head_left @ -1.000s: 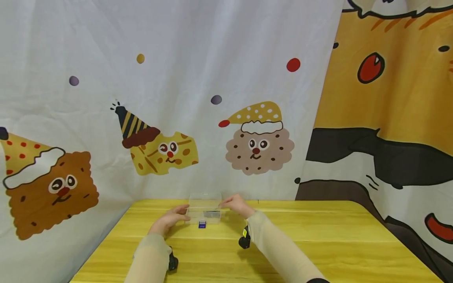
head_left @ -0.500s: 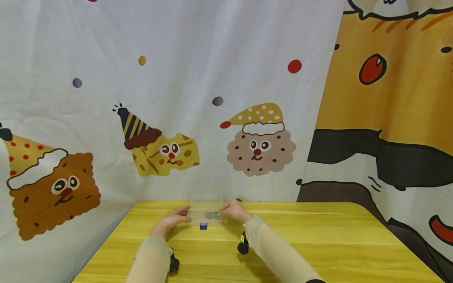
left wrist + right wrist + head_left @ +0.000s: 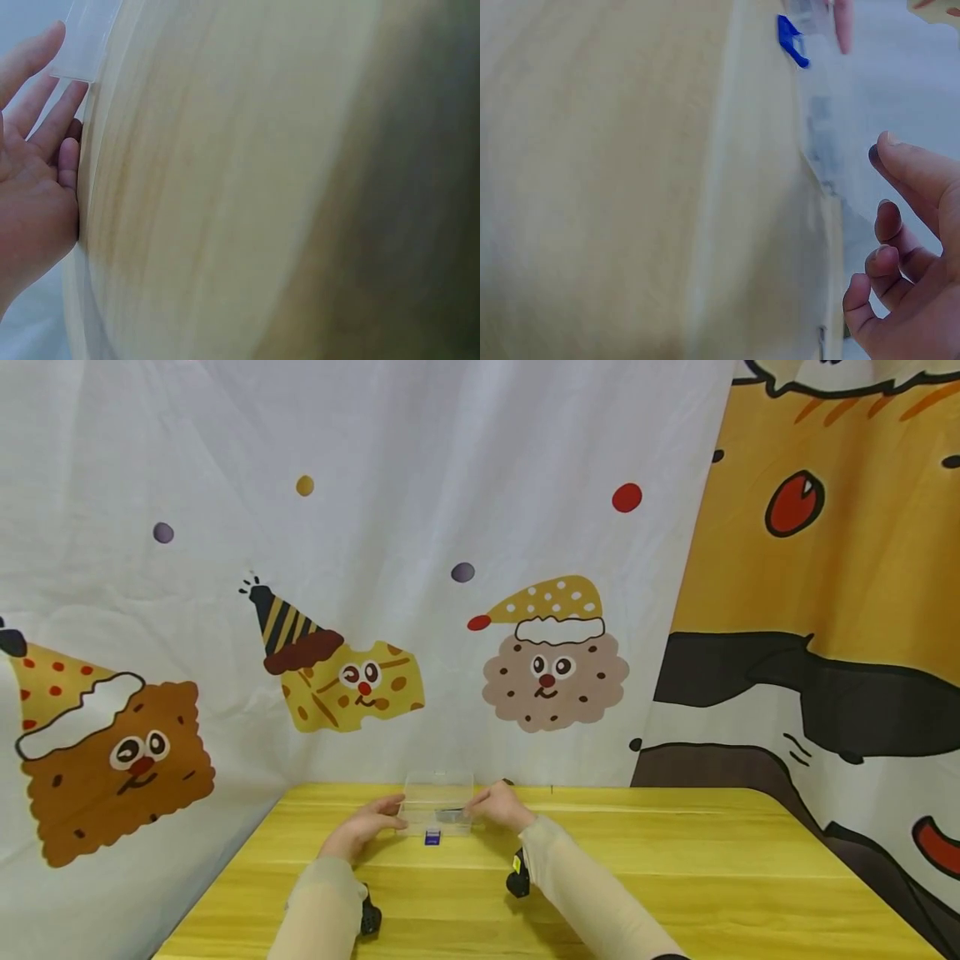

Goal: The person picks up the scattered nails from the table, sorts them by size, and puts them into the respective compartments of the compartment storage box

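A clear plastic box [image 3: 414,827] stands near the back of the table, its clear lid [image 3: 438,785] raised behind it. A blue latch [image 3: 432,837] sticks out at the middle of its front. Grey contents [image 3: 450,816] show through the front wall. My left hand [image 3: 367,828] is at the box's left side; in the left wrist view its fingers reach along the corner, mostly straight. At the right end, my right hand [image 3: 501,807] has thumb and index fingertips together, the other fingers curled. I cannot tell whether something thin is between those fingertips.
The wooden table [image 3: 637,860] runs wide on both sides of the arms. A white cloth with cartoon prints [image 3: 450,693] hangs right behind the table's back edge. Black wrist cameras [image 3: 518,874] sit under both sleeves.
My right hand has come down slightly and closer against the box's right end, its fingertips lower than a second ago. My left hand has stayed at the left side. The head view has shifted slightly.
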Tool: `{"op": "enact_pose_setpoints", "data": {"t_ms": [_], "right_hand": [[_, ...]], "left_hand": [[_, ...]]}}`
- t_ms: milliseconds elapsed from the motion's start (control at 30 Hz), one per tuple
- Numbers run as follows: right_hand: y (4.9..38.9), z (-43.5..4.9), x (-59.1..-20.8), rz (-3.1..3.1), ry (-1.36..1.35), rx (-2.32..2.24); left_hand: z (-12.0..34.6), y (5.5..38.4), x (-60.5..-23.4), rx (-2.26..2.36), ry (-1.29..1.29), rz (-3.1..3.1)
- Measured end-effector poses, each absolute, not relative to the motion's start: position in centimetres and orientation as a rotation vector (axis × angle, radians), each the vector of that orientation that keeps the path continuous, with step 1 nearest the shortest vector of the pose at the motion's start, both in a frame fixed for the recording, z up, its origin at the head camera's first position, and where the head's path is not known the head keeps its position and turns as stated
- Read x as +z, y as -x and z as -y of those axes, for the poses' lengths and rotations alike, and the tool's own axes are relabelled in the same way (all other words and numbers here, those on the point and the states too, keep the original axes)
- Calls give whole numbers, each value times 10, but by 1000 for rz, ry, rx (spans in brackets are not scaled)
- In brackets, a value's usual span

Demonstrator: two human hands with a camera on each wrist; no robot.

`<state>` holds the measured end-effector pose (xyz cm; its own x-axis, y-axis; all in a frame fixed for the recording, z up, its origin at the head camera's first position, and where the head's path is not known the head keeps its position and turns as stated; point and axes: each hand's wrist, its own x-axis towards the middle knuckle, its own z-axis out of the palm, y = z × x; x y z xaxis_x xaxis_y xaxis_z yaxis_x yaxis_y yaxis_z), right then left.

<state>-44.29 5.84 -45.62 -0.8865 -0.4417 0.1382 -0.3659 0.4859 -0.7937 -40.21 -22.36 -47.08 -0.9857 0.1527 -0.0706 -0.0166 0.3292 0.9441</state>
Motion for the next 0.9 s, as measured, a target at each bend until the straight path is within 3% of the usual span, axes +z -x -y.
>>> {"op": "enact_pose_setpoints", "data": {"t_ms": [300,900], "right_hand": [[453,-92,-433,-2654,734,-1448],[478,-182,-432,-2852,511,-1448]], "left_hand": [[225,405,-470,1726,-104,-2450],[222,405,-473,1724,-106,-2451]]}}
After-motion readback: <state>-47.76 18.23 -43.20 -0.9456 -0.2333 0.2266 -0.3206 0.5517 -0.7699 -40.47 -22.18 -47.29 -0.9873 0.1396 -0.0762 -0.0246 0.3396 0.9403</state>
